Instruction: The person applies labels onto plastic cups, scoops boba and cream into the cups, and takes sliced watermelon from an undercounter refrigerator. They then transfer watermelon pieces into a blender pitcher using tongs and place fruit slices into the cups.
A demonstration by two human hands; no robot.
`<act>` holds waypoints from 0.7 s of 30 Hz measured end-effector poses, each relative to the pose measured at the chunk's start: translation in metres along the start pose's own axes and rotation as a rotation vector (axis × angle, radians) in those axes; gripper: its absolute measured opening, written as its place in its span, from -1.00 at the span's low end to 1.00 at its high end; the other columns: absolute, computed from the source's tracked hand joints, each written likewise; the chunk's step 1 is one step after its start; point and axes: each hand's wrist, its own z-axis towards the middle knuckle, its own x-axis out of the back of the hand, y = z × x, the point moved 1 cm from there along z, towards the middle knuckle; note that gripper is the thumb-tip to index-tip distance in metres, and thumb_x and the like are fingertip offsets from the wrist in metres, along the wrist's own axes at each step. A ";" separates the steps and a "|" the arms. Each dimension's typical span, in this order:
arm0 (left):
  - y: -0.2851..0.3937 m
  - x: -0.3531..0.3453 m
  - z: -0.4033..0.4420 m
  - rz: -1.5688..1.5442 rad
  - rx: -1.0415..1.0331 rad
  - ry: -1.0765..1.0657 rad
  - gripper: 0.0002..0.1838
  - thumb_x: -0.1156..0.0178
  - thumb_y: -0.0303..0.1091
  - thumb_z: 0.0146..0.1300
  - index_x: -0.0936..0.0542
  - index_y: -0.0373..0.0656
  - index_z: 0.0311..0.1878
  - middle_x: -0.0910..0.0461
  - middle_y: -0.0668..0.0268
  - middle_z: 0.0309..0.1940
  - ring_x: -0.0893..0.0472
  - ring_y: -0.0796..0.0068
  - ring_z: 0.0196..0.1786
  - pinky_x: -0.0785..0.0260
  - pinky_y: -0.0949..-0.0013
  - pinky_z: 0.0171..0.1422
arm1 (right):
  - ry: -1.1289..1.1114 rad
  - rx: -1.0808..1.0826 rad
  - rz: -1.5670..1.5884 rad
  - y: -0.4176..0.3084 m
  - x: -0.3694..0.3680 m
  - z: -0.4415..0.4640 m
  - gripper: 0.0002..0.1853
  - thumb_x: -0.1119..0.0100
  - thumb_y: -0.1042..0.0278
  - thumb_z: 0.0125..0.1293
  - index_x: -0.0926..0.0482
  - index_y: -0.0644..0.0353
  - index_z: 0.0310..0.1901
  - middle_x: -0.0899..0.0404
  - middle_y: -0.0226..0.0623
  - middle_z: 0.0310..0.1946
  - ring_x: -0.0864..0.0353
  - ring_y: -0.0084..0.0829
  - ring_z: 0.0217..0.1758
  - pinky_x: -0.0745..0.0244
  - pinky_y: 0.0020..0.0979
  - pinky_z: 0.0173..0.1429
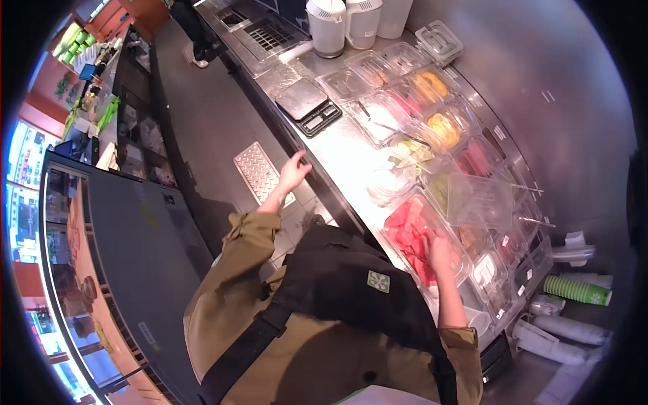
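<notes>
Right now, your right hand [440, 251] is down in the clear tub [464, 271] at the near part of the surface [341, 158], with its fingers among the red pieces [405, 224]. Whether that grip is pinched on a piece or just resting among them, you cannot tell from this view, since the fingertips are partly hidden. Your left hand [294, 173] hangs in the air by the front edge of the surface, well apart from the right, its grip empty and loose with the fingers slightly bent and apart. The red pieces lie in a heap in the tub, mostly on the side toward the front edge. Just beyond the tub, a stack of clear bowls [390, 183] sits on the bright metal, and a clear lid [480, 200] lies tilted over the neighbouring containers. Farther along are more clear containers, two of them with yellow food [444, 129], and beside them the black scale [320, 120] near the front edge. Past those, white-topped jugs [328, 28] stand upright. To your right, green cups [577, 290] lie nested on their side. Across the floor [202, 128], another person [191, 30] stands near the far end of the surface.
</notes>
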 end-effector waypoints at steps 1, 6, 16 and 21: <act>0.010 0.002 0.018 0.181 -0.028 0.034 -0.37 -0.22 -0.19 0.03 -0.35 -0.07 0.22 -0.48 0.10 -0.32 -0.50 0.14 -0.26 -0.38 0.17 -0.09 | 0.011 0.024 0.013 -0.001 -0.002 0.001 -0.85 -0.18 0.38 0.08 -0.57 0.22 -0.30 -0.49 -0.11 -0.35 -0.54 -0.08 -0.28 -0.44 -0.17 -0.19; 0.053 -0.018 0.083 0.398 -0.024 0.039 -0.35 -0.17 -0.18 0.06 -0.28 0.04 0.28 -0.26 -0.03 0.05 -0.24 0.00 0.15 -0.18 0.11 0.23 | 0.052 0.051 0.063 -0.015 -0.003 0.002 -0.90 -0.15 0.45 0.06 -0.58 0.26 -0.38 -0.49 -0.08 -0.40 -0.53 -0.06 -0.33 -0.45 -0.18 -0.22; 0.057 -0.050 0.124 0.686 -0.007 0.100 -0.36 -0.21 -0.11 0.04 -0.33 0.00 0.24 -0.29 0.11 0.00 -0.22 0.13 0.16 -0.15 0.11 0.18 | 0.108 -0.003 -0.211 -0.035 0.025 0.000 -0.87 -0.07 0.48 0.06 -0.51 0.25 -0.31 -0.47 -0.13 -0.37 -0.50 -0.11 -0.25 -0.42 -0.21 -0.22; 0.063 -0.045 0.132 0.783 -0.102 0.139 -0.38 -0.23 -0.08 0.04 -0.38 -0.06 0.18 -0.31 0.18 -0.03 -0.25 0.23 0.12 -0.16 0.14 0.12 | 0.016 -0.297 0.370 0.000 0.038 -0.017 -0.92 -0.05 0.42 0.25 -0.50 0.21 -0.33 -0.55 -0.28 -0.42 -0.55 -0.33 -0.34 -0.43 -0.35 -0.30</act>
